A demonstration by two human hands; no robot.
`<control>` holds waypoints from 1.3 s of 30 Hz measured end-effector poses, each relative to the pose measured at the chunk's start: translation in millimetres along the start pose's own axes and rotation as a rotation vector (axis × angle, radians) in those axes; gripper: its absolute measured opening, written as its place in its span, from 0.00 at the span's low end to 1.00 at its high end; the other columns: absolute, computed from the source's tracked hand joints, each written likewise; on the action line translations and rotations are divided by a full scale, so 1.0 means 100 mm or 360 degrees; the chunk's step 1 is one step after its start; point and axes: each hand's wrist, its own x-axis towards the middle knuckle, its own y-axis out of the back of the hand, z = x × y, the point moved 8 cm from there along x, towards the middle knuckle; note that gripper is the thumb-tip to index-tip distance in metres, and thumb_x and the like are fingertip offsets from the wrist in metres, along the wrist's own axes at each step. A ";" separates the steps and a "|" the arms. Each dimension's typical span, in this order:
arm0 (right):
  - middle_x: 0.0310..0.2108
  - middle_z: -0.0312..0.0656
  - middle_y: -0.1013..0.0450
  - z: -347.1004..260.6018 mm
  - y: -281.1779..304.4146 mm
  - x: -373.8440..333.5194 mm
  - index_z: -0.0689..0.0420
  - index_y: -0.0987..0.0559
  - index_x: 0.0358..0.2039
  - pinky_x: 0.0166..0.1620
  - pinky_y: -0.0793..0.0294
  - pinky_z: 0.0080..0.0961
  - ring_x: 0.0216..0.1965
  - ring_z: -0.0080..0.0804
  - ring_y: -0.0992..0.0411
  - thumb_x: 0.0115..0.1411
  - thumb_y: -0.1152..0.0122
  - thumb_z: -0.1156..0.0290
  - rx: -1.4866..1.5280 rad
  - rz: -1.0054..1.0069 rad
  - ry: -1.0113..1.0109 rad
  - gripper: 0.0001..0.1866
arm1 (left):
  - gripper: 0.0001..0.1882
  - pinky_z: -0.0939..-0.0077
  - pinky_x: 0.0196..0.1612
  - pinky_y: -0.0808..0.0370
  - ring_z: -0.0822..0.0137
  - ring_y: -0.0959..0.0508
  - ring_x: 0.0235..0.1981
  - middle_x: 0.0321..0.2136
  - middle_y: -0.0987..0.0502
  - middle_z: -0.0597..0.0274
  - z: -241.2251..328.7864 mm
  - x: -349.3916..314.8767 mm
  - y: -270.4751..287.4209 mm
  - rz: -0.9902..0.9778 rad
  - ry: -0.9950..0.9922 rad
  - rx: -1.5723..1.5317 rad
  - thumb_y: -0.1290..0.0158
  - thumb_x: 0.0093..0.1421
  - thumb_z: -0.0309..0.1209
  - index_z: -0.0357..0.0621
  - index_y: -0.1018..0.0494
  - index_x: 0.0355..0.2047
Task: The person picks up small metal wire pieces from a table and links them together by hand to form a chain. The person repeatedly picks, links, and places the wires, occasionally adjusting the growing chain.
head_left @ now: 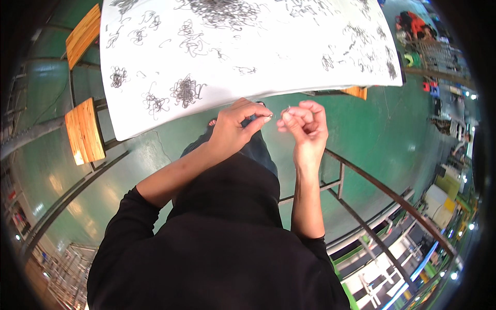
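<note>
My left hand (235, 126) is raised just off the near edge of the white-covered table (248, 78), thumb and forefinger pinched at a tiny item too small to make out. Close by on its right, my right hand (306, 124) also pinches with thumb and forefinger, a thin pale tip showing there; its other fingers curl loosely. A small gap separates the two hands. Across the table lie many thin, dark, curved pieces in piles and scattered bits. The closest pile (187, 91) is left of centre, and a large heap (222, 11) lies at the far side.
Wooden stool seats (85, 132) on metal frames stand left of the table. A metal rail (387, 194) runs behind me on the right. The floor (361, 134) is green. Farther right are people, racks and equipment.
</note>
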 end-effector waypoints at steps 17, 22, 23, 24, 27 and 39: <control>0.31 0.51 0.26 -0.26 0.64 -0.27 0.62 0.37 0.37 0.38 0.20 0.29 0.33 0.35 0.23 0.57 0.43 0.87 -0.0347 0.0486 0.0947 0.13 | 0.15 0.62 0.48 0.30 0.53 0.27 0.43 0.40 0.25 0.55 -0.17 0.96 -0.65 -0.0143 -0.0613 0.0291 0.42 0.54 0.27 0.43 0.26 0.44; 0.30 0.49 0.27 -0.22 0.79 -0.15 0.61 0.37 0.36 0.39 0.20 0.31 0.34 0.36 0.23 0.57 0.42 0.87 -0.0382 0.0465 0.0847 0.14 | 0.08 0.67 0.45 0.28 0.58 0.25 0.41 0.35 0.22 0.54 -0.93 2.52 -0.48 0.0123 -0.0313 0.0866 0.45 0.57 0.31 0.43 0.21 0.36; 0.30 0.49 0.27 -0.22 0.81 -0.13 0.61 0.37 0.36 0.40 0.20 0.31 0.34 0.36 0.23 0.57 0.42 0.87 -0.0396 0.0455 0.0829 0.14 | 0.08 0.68 0.44 0.27 0.59 0.24 0.40 0.35 0.22 0.55 -1.03 2.74 -0.50 0.0114 -0.0244 0.0882 0.45 0.57 0.31 0.44 0.21 0.35; 0.30 0.49 0.27 -0.21 0.82 -0.11 0.61 0.37 0.36 0.40 0.20 0.31 0.34 0.36 0.23 0.57 0.42 0.87 -0.0410 0.0451 0.0801 0.14 | 0.08 0.68 0.44 0.27 0.59 0.24 0.38 0.34 0.22 0.55 -1.13 2.93 -0.54 0.0089 -0.0138 0.0909 0.44 0.57 0.31 0.44 0.20 0.35; 0.30 0.49 0.27 -0.20 0.84 -0.05 0.60 0.37 0.36 0.40 0.21 0.29 0.34 0.34 0.24 0.57 0.43 0.87 -0.0450 0.0408 0.0750 0.14 | 0.08 0.67 0.43 0.26 0.60 0.23 0.36 0.32 0.22 0.56 -1.25 3.26 -0.72 0.0072 -0.0009 0.0997 0.43 0.56 0.32 0.44 0.20 0.34; 0.29 0.46 0.23 -0.15 0.82 0.02 0.60 0.34 0.33 0.35 0.23 0.22 0.30 0.32 0.22 0.55 0.39 0.86 -0.0615 0.0416 0.0757 0.12 | 0.09 0.66 0.48 0.27 0.60 0.24 0.43 0.36 0.23 0.60 -1.19 3.71 -1.53 -0.0590 -0.0266 0.1217 0.43 0.57 0.32 0.48 0.23 0.39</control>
